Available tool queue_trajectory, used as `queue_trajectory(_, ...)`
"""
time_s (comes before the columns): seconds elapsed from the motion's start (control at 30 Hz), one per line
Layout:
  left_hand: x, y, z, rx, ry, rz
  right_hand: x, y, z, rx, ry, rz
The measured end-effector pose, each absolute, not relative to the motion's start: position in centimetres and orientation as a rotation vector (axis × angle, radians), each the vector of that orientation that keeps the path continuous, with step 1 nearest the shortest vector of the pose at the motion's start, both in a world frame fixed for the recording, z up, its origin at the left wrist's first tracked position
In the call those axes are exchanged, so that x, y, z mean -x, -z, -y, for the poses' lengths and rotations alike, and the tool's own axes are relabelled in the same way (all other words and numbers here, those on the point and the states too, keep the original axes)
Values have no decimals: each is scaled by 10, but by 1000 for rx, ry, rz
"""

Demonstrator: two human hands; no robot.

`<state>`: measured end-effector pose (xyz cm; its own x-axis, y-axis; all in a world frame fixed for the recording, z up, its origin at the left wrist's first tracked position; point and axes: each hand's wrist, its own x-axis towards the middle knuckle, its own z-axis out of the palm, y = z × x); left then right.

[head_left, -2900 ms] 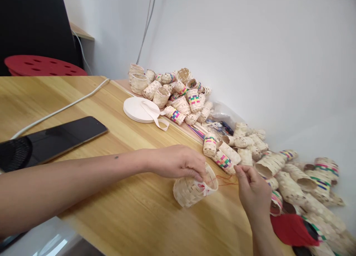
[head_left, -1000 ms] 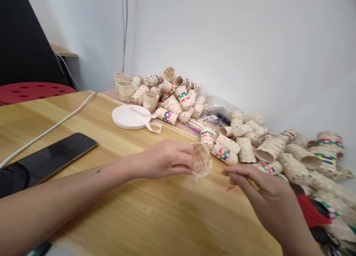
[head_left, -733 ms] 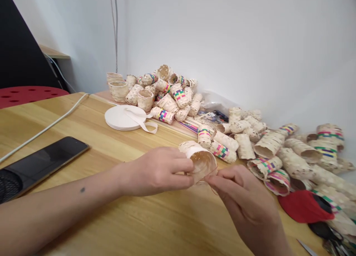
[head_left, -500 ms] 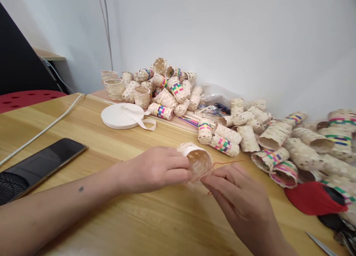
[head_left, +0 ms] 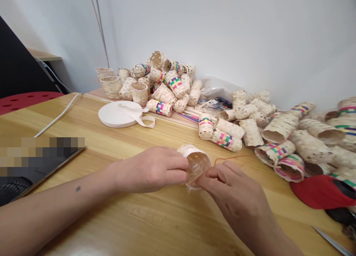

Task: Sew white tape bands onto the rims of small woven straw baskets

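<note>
While the left hand (head_left: 155, 170) gripped the small basket (head_left: 199, 163) by its rim from 9 o'clock, the right hand (head_left: 236, 193) sat pinched narrow at the rim's 5 o'clock, seemingly on the orange thread (head_left: 228, 158); needle, if any, too small to tell. Basket was tilted on its side above the surface (head_left: 139, 219), mouth toward 4 o'clock; contact unclear. Step in hand: likely stitching at the rim. Next move probably called for pulling the thread through, basket kept steady. Ribbon roll (head_left: 118, 115) at 10 o'clock, metal blade (head_left: 330, 239) at 4.
</note>
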<state>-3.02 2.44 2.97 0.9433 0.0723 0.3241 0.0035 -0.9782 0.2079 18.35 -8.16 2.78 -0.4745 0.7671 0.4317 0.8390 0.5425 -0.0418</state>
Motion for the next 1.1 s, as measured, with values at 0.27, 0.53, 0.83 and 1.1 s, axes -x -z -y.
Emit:
queue_trajectory(0.27, 29, -31, -22, -2894, -558, -19, -183, -27, 81, 1309, 158, 2363)
queue_trajectory(0.53, 31, -41, -16, -2662, -665, 55, -183, -47, 81, 1239, 27, 2348)
queue_trajectory(0.83, 32, -49, -16, -2422, -705, 33, -167, -68, 75, 1223, -302, 2368)
queue_trajectory(1.1, 33, -43, -24, -2206, -735, -102, -173, -93, 61, 1414, -732, 2249)
